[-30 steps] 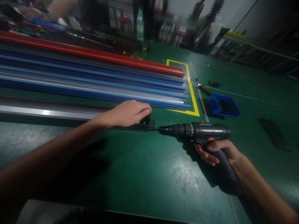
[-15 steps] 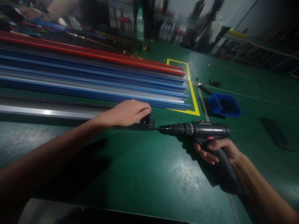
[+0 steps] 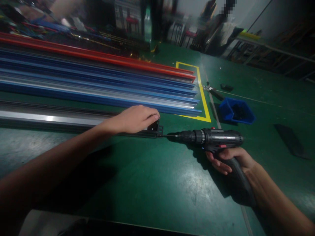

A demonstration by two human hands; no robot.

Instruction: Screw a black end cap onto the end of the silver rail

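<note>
My left hand (image 3: 137,119) is closed over the right end of a long black and silver metal profile (image 3: 49,118), which lies on the green tabletop (image 3: 157,177). A black end bracket (image 3: 160,129) sticks out just past my fingers. My right hand (image 3: 231,159) grips the handle of a black cordless drill (image 3: 214,136), held level and pointing left. The drill's long thin bit (image 3: 169,135) reaches the lower corner of the profile's end, beside the bracket. A small light glows under the drill's chuck.
Several blue profiles (image 3: 123,88) and a red profile (image 3: 110,57) lie behind, ending inside a yellow tape outline (image 3: 205,101). To the right are a blue bin (image 3: 236,111) with dark parts, pliers (image 3: 214,91) and a flat black piece (image 3: 291,141). Another person's arm (image 3: 61,9) shows far left.
The small light on the drill has come on. The drill and my right hand have shifted very slightly to the right; my left hand stays in place.
</note>
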